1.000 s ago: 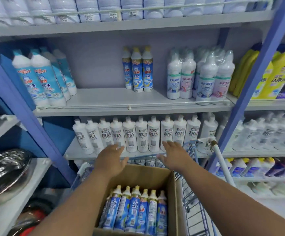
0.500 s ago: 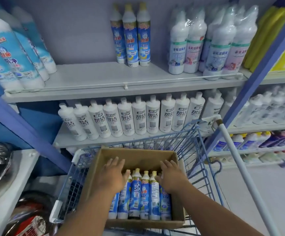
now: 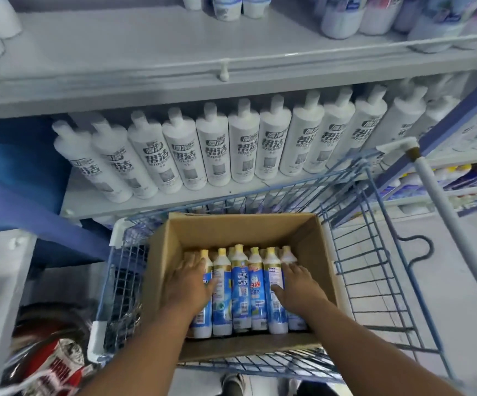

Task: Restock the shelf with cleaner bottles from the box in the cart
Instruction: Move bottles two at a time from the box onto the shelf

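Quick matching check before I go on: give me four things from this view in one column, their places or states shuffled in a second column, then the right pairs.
Things:
1. left hand
2. right hand
3. cardboard box
4. white bottles

Places or states:
A. standing in a row on the shelf behind the cart
B. sitting inside the blue wire cart
C. resting on the blue cleaner bottles at the left end of the row in the box
D. resting on the bottles at the right end of that row

Pairs: 1-C, 2-D, 3-B, 4-A
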